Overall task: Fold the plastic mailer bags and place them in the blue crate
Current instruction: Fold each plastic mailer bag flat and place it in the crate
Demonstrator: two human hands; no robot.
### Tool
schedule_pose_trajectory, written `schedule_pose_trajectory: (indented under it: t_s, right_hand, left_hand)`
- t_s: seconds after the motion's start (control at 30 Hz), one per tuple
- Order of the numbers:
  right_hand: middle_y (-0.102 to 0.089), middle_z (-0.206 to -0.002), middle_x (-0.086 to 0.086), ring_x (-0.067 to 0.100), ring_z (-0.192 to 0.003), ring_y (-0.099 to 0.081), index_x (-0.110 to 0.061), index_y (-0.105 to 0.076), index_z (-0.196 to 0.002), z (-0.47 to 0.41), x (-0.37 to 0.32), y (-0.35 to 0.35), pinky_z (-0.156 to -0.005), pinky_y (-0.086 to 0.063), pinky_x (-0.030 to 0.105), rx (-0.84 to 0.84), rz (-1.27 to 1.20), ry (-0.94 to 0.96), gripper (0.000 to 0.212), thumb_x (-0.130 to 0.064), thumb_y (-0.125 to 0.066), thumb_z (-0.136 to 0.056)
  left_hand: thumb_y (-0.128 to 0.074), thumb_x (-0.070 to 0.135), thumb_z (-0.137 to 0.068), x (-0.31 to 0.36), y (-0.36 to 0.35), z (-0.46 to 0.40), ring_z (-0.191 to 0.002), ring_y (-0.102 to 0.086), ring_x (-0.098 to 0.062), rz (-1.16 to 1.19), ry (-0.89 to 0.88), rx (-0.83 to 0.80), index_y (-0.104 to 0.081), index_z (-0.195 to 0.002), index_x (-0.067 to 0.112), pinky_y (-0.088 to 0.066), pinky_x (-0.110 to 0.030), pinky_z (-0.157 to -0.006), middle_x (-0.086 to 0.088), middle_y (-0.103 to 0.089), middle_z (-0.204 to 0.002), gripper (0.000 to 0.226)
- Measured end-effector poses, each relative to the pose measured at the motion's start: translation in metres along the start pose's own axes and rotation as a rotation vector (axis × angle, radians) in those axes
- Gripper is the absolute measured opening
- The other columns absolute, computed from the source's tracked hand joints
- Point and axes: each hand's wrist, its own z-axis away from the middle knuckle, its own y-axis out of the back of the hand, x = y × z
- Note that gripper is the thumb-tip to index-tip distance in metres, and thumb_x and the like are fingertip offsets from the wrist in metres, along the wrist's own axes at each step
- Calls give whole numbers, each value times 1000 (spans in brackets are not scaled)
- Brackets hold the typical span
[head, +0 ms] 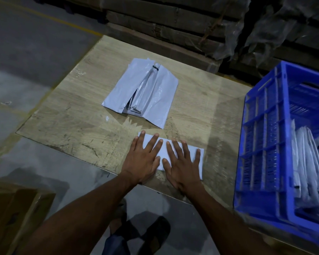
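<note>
The folded mailer bag (180,153) is pressed flat under the left hand (143,159) and right hand (180,164), fingers straight and spread. Being light, limp and probably slippery, it is best pinched along the folded edge.

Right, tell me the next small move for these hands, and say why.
Probably lift the folded mailer and carry it right into the blue crate. The left hand and the right hand press flat on it, it looks fully creased, and folded bags already stand in the crate.
</note>
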Motion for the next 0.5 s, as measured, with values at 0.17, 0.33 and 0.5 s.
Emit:
schedule_pose_trajectory:
  t_s: [0.17, 0.33, 0.5]
  right_hand:
    - [-11, -169, 2, 29, -156, -4, -18, -22, -160, 18, 15, -1, -120, -7, 65, 29, 17, -65, 77, -67, -18, -101]
    - [4, -170, 2, 32, -155, 3, -23, -11, -161, 23, 27, 0, -121, -9, 62, -24, -9, -138, 80, -71, -15, -99]
    - [6, -170, 4, 34, -155, 4, -26, -9, -161, 23, 26, 0, -121, -6, 62, -26, -21, -157, 79, -73, -14, -98]
  left_hand:
    - [-30, 47, -103, 0, 0, -1, -154, -14, -51, 2, 3, 3, -35, -161, 20, -19, -62, -123, -7, -25, -170, 64]
    - [-30, 48, -103, 0, 2, 1, -154, -16, -50, 17, 8, 3, -35, -161, 22, -19, -61, -123, -8, -26, -170, 64]
    - [-31, 49, -104, -9, 2, 3, -157, -16, -41, 58, -4, 3, -34, -161, 22, -21, -57, -124, -8, -24, -170, 64]
